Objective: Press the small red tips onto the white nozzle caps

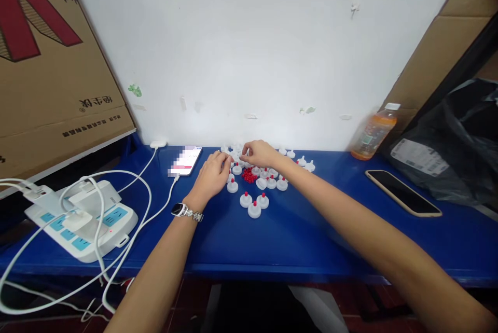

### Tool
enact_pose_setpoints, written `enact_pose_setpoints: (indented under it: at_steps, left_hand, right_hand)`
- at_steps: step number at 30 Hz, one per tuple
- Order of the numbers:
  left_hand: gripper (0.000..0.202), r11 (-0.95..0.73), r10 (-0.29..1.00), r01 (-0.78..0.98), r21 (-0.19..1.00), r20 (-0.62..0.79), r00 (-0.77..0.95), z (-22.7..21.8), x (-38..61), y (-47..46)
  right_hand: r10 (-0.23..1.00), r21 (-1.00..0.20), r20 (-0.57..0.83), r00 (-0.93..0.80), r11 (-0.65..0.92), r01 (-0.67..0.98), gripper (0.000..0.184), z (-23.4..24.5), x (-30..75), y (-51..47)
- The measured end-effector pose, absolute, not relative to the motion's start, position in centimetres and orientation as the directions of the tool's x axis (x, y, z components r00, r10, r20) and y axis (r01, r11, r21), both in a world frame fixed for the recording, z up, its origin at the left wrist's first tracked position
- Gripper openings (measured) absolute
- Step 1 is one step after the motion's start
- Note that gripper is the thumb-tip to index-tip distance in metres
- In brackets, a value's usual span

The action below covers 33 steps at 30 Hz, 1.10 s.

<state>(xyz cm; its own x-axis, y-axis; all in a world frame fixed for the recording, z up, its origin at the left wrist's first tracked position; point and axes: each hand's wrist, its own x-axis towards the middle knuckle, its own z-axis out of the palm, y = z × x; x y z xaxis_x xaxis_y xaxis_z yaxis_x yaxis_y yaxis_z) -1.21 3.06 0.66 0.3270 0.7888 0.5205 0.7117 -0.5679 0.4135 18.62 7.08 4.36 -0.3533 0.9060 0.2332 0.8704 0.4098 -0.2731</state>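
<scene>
Three red-tipped caps (pixel 254 210) are set nearest on the counter (pixel 249 252). Beyond, red bits (pixel 249 176) are bordered by more caps (pixel 271 183). Close to these, the left hand (pixel 212 175) and right hand (pixel 260 154) are held, fingers (pixel 224 161) bent; whether anything is pinched cannot be told.

Discs (pixel 254 211) at 6 o'clock: cloudy white, red-tipped. Loose bits (pixel 249 175), 12 o'clock from those: solid red. Table (pixel 249 250): plain deep blue. Wall (pixel 249 47) at 12: white, green-flecked. Carton (pixel 58 81) at 10: brown, printed red and black. Power strip (pixel 88 253) at 8: white, pale-blue panels (pixel 115 216). Bottle (pixel 374 132) at 3: orange, white-topped.
</scene>
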Motion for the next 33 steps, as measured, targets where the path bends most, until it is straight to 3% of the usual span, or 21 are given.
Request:
enact_pose_setpoints:
  at_steps: [3,5,8,12,15,18,22,24,29,33]
  left_hand:
    - [0.027,-0.566,0.787,0.714,0.413,0.528,0.318,0.6,-1.3,3.0]
    - [0.025,-0.565,0.786,0.715,0.411,0.533,0.315,0.6,-1.2,2.9]
    - [0.021,-0.578,0.763,0.721,0.382,0.567,0.311,0.8,-1.0,2.5]
    - [0.036,-0.620,0.723,0.715,0.325,0.589,0.359,1.1,-0.4,1.7]
    - [0.031,-0.652,0.730,0.682,0.333,0.521,0.443,1.2,0.1,1.3]
    - [0.026,-0.669,0.730,0.644,0.370,0.492,0.475,1.0,0.3,1.4]
    - [0.029,-0.674,0.729,0.610,0.417,0.505,0.462,0.8,0.2,1.7]
    - [0.030,-0.673,0.732,0.612,0.415,0.495,0.468,0.8,0.3,1.7]
    - [0.033,-0.663,0.742,0.627,0.409,0.472,0.476,0.8,0.5,1.7]
    - [0.033,-0.666,0.741,0.618,0.417,0.469,0.481,0.7,0.6,1.8]
  right_hand:
    - [0.906,-0.152,0.165,-0.390,0.414,0.898,0.019,4.2,17.6,8.6]
    - [0.901,-0.144,0.163,-0.402,0.425,0.894,0.014,4.1,17.4,8.8]
    - [0.891,-0.278,0.264,-0.370,0.438,0.855,0.012,4.1,17.8,7.7]
    - [0.856,-0.558,0.406,-0.319,0.509,0.655,0.017,4.3,18.4,4.6]
    - [0.834,-0.633,0.415,-0.365,0.552,0.542,0.021,4.3,19.0,2.3]
    - [0.834,-0.563,0.405,-0.375,0.551,0.616,0.023,4.1,20.2,0.8]
    - [0.844,-0.270,0.307,-0.441,0.521,0.810,0.023,3.5,22.6,0.1]
    - [0.839,-0.189,0.247,-0.486,0.533,0.825,0.024,3.1,23.3,0.1]
    - [0.797,-0.155,0.294,-0.527,0.584,0.797,0.026,2.6,23.5,0.1]
    - [0.756,-0.151,0.328,-0.566,0.633,0.759,0.019,3.0,23.1,-0.4]
